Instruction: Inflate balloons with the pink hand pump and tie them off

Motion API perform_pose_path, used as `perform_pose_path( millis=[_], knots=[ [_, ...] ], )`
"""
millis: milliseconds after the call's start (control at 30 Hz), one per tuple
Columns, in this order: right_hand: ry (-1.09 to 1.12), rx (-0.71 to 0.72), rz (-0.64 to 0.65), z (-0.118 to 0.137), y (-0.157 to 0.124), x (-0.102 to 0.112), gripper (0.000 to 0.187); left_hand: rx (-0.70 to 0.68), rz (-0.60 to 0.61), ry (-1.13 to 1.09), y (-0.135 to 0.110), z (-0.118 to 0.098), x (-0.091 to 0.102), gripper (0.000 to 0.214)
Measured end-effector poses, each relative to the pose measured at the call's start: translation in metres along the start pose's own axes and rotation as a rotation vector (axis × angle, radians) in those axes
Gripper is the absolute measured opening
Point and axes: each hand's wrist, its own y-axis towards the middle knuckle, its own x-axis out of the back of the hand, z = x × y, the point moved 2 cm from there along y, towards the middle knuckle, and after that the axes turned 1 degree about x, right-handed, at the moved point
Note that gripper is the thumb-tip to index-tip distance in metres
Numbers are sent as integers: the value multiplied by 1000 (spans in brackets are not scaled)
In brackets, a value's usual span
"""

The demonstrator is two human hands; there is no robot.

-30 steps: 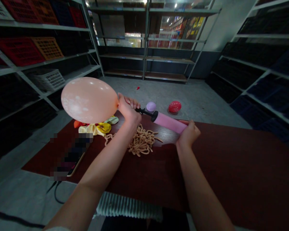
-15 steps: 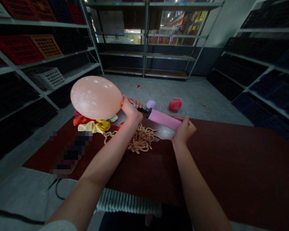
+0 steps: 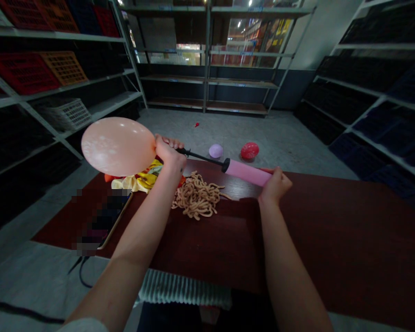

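A big peach balloon (image 3: 119, 145), inflated, is at the left above the table. My left hand (image 3: 168, 150) is closed around its neck and the black end of a hand balloon pump (image 3: 247, 171); how the two join is hidden by my fingers. The pump's thin black rod (image 3: 205, 157) shows between that hand and the pink barrel. Round the barrel's far right end my right hand (image 3: 275, 185) is closed. Below the rod lies a heap of tan, string-like strands (image 3: 198, 197). Several flat balloons (image 3: 143, 180) in yellow, cream and red lie under the peach balloon.
A phone-like, partly blurred device (image 3: 115, 221) lies at the left of the dark brown table (image 3: 332, 230). On the floor beyond are a purple balloon (image 3: 216, 151), a red balloon (image 3: 249, 151) and a small red item (image 3: 197, 124). Shelving (image 3: 207, 83) stands around.
My left hand has moved left with the peach balloon, and my right hand slightly right with the pink barrel. The gap between them has widened and more black rod is exposed.
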Motion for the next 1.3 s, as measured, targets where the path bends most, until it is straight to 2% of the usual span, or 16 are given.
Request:
perform_pose_path(
  millis=[167,333,467,600,833,967,1100,1300],
  knots=[
    [23,1,-17,8,6,5,37,-8,25,-22,-1,-9,-6,48],
    [50,-95,-53,7,3,5,33,-62,107,-28,-6,-8,-9,52],
    [39,-114,-42,6,-1,3,32,-83,111,-31,-9,-4,-9,53],
    [38,-109,-15,8,-12,-4,32,-56,102,13,-22,6,-10,55],
    [72,-127,62,6,-41,-18,34,46,117,59,-55,38,-9,54],
    [60,-101,103,3,-44,-20,35,81,51,67,-55,44,-4,52],
    [51,-37,96,3,-39,-18,37,110,36,64,-51,46,-2,49],
    [21,46,109,3,-31,-17,39,101,17,38,-41,39,-3,48]
  ],
)
